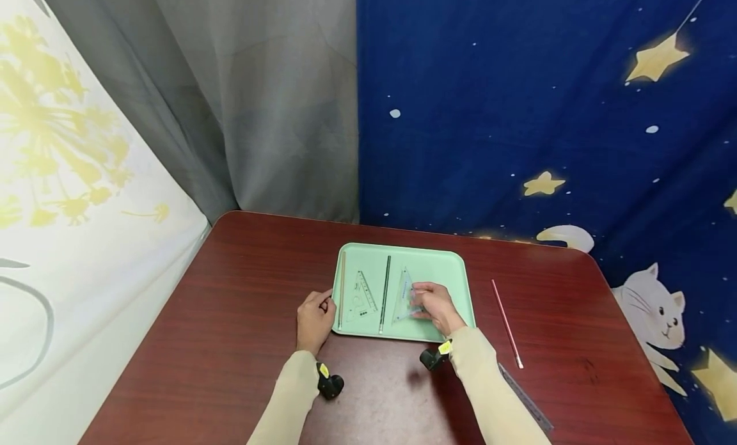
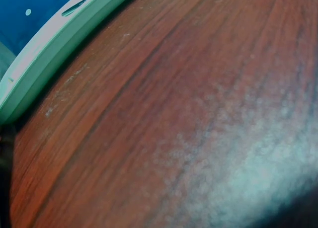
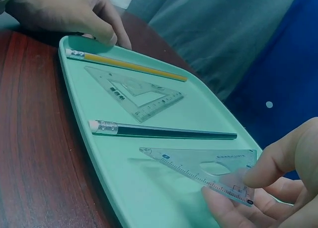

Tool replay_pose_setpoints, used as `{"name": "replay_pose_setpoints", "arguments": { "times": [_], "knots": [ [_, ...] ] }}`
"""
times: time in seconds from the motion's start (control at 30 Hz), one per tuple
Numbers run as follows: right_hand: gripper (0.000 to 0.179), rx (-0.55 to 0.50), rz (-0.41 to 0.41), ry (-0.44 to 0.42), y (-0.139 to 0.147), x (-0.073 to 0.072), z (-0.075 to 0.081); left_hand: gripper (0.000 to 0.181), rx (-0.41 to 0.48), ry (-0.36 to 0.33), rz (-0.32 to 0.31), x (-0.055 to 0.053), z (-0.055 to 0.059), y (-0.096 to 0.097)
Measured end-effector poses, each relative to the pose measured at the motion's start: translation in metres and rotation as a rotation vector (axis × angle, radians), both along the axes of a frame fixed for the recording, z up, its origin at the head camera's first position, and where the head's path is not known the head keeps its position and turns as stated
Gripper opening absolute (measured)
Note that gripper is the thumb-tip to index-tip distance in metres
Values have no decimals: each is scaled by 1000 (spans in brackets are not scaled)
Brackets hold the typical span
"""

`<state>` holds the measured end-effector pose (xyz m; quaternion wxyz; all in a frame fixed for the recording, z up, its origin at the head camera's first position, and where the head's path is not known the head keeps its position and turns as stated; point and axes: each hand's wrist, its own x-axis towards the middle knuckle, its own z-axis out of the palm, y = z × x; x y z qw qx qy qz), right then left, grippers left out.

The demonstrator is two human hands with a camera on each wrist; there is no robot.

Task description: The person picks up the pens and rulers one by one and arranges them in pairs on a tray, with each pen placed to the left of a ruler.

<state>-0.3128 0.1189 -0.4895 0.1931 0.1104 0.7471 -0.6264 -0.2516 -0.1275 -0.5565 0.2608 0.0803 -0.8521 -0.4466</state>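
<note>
Triangle (image 3: pixel 191 161) pinched by right hand (image 1: pixel 435 304), green tray (image 1: pixel 443 266) holding two pencils (image 3: pixel 176 132), second triangle (image 3: pixel 156 108), left hand (image 1: pixel 315 317) gripping tray

The left hand (image 1: pixel 313 320) and right hand (image 1: pixel 435 305) are bare. Left sleeve (image 1: pixel 285 397) and right sleeve (image 1: pixel 489 384): long, plain, pale cream, lightly creased. One compact black unit per wrist, left unit (image 1: pixel 330 385) and right unit (image 1: pixel 432 359), both nearer than the front edge of the tray (image 1: pixel 359 334). Each wrist bears a yellow marking (image 1: pixel 446 347), lettering illegible.

Curtained indoor nook: grey drape (image 1: pixel 288 100), starry blue drape (image 1: pixel 449 132), brown table (image 1: pixel 247 291).
</note>
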Motion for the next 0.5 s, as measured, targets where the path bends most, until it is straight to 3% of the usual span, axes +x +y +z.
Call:
{"name": "replay_pose_setpoints", "arguments": {
  "times": [0.5],
  "knots": [
    [45,23,-6,-12,-3,-4,-6,23,5,-1,-19,1,1,0]
  ]
}}
